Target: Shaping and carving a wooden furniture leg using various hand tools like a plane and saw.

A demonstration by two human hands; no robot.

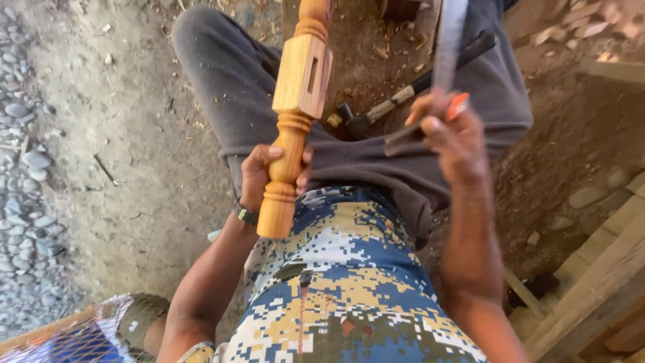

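1. In the head view I am looking down at a seated person's lap, with both bare hands raised over grey trousers (255,87) and a blue, white and tan patterned shirt (342,269).
2. The left hand (265,176) is wrapping tightly around the narrow turned section of a wooden spindle leg (295,114), with the thumb crossing the front and the fingertips (304,180) showing on the far side.
3. The spindle leg is standing nearly upright, leaning slightly right, and its lower end is hanging just above the shirt; its square block with 1 slot-shaped mortise is sitting above the hand, and its top is running out past the upper edge of the view.
4. The right hand (447,134) is closing around a flat metal blade (449,44), which is rising toward the top edge; a small orange-red piece (458,105) is showing at the fingers, though I cannot tell what it is.
5. A hammer (410,94) with a dark head and handle is lying on the dirt ground (134,134) between the knees, just behind both hands.
6. Grey pebbles (27,161) are lining the left edge of the ground, and wooden planks (598,269) are lying at the lower right corner.
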